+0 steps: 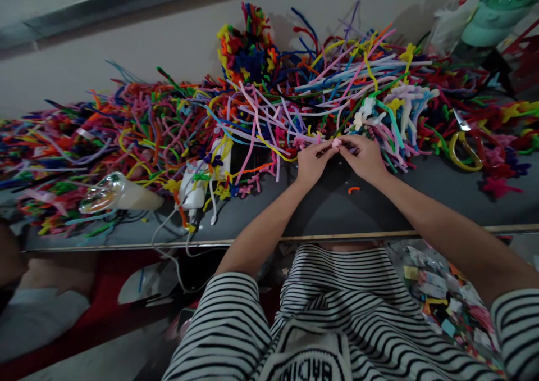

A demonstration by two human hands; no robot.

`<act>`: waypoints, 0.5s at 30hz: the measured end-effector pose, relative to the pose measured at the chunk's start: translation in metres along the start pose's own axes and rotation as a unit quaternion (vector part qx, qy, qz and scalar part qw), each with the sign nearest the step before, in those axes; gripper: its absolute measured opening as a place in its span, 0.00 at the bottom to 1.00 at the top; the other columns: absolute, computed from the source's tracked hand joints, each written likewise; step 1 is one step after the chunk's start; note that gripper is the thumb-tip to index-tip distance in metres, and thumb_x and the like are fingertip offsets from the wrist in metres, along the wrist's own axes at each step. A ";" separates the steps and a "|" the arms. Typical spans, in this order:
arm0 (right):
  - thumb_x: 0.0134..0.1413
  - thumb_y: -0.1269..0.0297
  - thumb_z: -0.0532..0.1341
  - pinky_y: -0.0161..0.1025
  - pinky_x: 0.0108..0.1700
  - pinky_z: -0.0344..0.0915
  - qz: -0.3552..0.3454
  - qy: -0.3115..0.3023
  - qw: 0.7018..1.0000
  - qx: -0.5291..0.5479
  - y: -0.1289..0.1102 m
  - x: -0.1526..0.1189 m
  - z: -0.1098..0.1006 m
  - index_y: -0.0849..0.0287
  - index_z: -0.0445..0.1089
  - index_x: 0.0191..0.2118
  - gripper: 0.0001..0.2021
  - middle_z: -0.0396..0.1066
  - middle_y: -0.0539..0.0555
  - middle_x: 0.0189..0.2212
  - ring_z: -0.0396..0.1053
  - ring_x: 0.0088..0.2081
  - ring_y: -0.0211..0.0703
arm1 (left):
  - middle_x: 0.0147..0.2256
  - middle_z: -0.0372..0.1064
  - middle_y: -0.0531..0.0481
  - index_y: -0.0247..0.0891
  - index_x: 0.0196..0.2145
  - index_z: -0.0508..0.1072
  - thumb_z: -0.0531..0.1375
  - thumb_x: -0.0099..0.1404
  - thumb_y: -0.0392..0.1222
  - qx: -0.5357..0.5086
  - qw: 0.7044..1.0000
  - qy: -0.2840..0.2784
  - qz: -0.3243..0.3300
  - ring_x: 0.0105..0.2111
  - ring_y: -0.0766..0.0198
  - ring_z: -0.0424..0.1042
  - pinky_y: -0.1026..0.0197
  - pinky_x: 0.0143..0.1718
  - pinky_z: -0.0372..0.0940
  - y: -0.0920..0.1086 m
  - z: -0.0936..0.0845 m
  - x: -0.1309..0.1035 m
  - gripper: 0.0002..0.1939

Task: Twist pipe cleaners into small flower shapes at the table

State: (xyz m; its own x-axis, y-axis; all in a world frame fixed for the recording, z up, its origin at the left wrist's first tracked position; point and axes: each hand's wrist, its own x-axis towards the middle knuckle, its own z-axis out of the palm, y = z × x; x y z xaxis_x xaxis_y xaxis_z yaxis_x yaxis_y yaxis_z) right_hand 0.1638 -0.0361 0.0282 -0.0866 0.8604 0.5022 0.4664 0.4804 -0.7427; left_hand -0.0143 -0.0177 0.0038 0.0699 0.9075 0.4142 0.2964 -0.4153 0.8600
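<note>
Both my hands meet over the table's near side, fingertips pinching one small pink piece of pipe cleaner [336, 143]. My left hand [314, 159] closes on it from the left, and my right hand [362, 157] from the right. Its exact shape is partly hidden by the fingers. Behind the hands lies a heap of loose pipe cleaners [269, 111] in many colours. A white fuzzy flower shape [365, 112] sits just beyond my right hand. On the dark table [320, 212] below the hands lies a short orange scrap [354, 189].
Yellow-handled scissors [465, 150] lie at the right. To the left are a white power adapter [194, 184] with cables and a plastic cup [141, 194] on its side. A mint-green container [490, 21] stands at the back right. Another person's leg [56, 271] shows at far left.
</note>
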 end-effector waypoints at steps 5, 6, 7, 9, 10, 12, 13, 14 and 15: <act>0.65 0.53 0.64 0.50 0.47 0.76 -0.013 0.006 1.000 0.023 0.001 0.000 -0.001 0.54 0.80 0.47 0.13 0.82 0.57 0.45 0.79 0.45 0.52 | 0.44 0.83 0.48 0.43 0.49 0.83 0.71 0.64 0.47 -0.059 0.998 0.002 0.023 0.44 0.61 0.82 0.57 0.51 0.75 0.003 0.001 0.000 0.17; 0.65 0.53 0.63 0.51 0.49 0.76 -0.019 0.004 1.000 0.025 0.003 0.000 -0.001 0.53 0.79 0.48 0.13 0.81 0.57 0.45 0.79 0.46 0.53 | 0.45 0.83 0.47 0.43 0.51 0.82 0.71 0.64 0.47 -0.071 0.997 -0.007 0.028 0.45 0.61 0.82 0.57 0.52 0.75 0.003 0.001 0.001 0.18; 0.66 0.53 0.63 0.52 0.52 0.75 -0.027 0.001 0.999 0.019 0.005 0.000 -0.002 0.52 0.79 0.49 0.13 0.81 0.57 0.46 0.78 0.47 0.53 | 0.47 0.83 0.47 0.42 0.52 0.81 0.70 0.65 0.48 -0.081 0.996 -0.019 0.029 0.45 0.61 0.81 0.57 0.52 0.75 0.002 0.001 0.002 0.19; 0.66 0.55 0.62 0.56 0.58 0.73 -0.053 -0.014 0.998 -0.016 0.007 0.000 -0.003 0.50 0.78 0.52 0.14 0.78 0.58 0.51 0.76 0.52 0.57 | 0.48 0.82 0.46 0.41 0.53 0.80 0.68 0.66 0.49 -0.092 0.995 -0.040 0.019 0.46 0.61 0.81 0.57 0.51 0.75 -0.001 0.002 0.004 0.20; 0.66 0.55 0.62 0.59 0.61 0.71 -0.068 -0.026 0.997 -0.041 0.006 0.000 -0.004 0.50 0.77 0.55 0.16 0.75 0.59 0.55 0.74 0.56 0.59 | 0.48 0.82 0.46 0.41 0.53 0.80 0.68 0.67 0.50 -0.093 0.995 -0.045 0.010 0.46 0.61 0.81 0.58 0.51 0.75 -0.004 0.002 0.005 0.19; 0.64 0.57 0.63 0.63 0.66 0.66 -0.095 -0.047 0.991 -0.086 -0.005 -0.002 -0.006 0.49 0.73 0.62 0.21 0.67 0.60 0.62 0.67 0.63 0.64 | 0.45 0.83 0.46 0.40 0.50 0.81 0.67 0.67 0.52 -0.087 0.995 -0.041 -0.007 0.43 0.61 0.81 0.58 0.48 0.75 -0.011 0.001 0.008 0.18; 0.64 0.57 0.63 0.65 0.67 0.64 -0.106 -0.054 0.988 -0.099 -0.016 -0.004 -0.008 0.48 0.71 0.64 0.24 0.63 0.61 0.65 0.65 0.65 0.66 | 0.44 0.83 0.47 0.40 0.49 0.81 0.67 0.68 0.53 -0.081 0.996 -0.034 -0.012 0.42 0.62 0.80 0.58 0.46 0.75 -0.015 0.000 0.009 0.18; 0.64 0.57 0.63 0.66 0.66 0.64 -0.116 -0.057 0.986 -0.101 -0.031 -0.008 -0.011 0.47 0.69 0.66 0.25 0.61 0.61 0.66 0.63 0.66 0.67 | 0.43 0.83 0.47 0.41 0.48 0.81 0.66 0.68 0.54 -0.074 0.997 -0.026 -0.015 0.40 0.62 0.80 0.58 0.45 0.75 -0.020 0.000 0.010 0.17; 0.66 0.58 0.62 0.66 0.66 0.65 -0.128 -0.065 0.986 -0.089 -0.051 -0.013 -0.014 0.45 0.68 0.67 0.25 0.61 0.61 0.66 0.63 0.66 0.66 | 0.43 0.83 0.47 0.41 0.47 0.81 0.65 0.69 0.55 -0.065 0.998 -0.022 -0.013 0.40 0.62 0.79 0.58 0.44 0.74 -0.025 -0.001 0.011 0.17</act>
State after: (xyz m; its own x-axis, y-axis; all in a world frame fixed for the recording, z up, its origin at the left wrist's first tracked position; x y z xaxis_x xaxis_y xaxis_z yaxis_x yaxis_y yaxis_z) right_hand 0.1540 -0.0743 0.0658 -0.3274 0.7351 0.5937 0.5612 0.6567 -0.5037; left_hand -0.0218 0.0027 -0.0124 0.1068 0.9187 0.3803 0.1729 -0.3938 0.9028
